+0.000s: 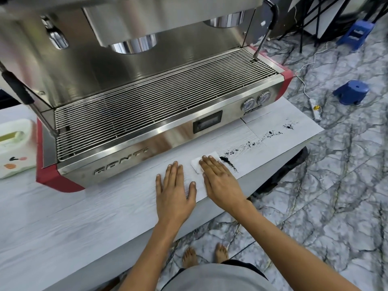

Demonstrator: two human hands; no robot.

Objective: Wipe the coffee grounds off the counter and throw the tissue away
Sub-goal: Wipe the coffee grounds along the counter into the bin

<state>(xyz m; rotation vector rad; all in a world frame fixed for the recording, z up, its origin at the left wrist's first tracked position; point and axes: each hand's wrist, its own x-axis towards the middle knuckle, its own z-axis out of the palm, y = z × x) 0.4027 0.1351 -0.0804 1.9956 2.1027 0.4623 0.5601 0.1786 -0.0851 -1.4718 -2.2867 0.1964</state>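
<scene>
On the pale wood-grain counter (84,217), just near of the stainless-steel espresso machine with red corners (147,97), a small white folded tissue (197,163) lies flat under the right hand (220,181). That hand presses down with its fingers straight and close together, covering the tissue's right and near part, so only the left edge and far corner show. Immediately right of the fingertips sits a dark heap of coffee grounds (227,162), and thinner scatterings trail away to the far right along the counter towards its end. The left hand (174,190) rests flat on the bare counter just left of the tissue, fingers straight and slightly spread, holding nothing. A white plastic container (14,148) stands at the far left of the counter, beside the machine.
</scene>
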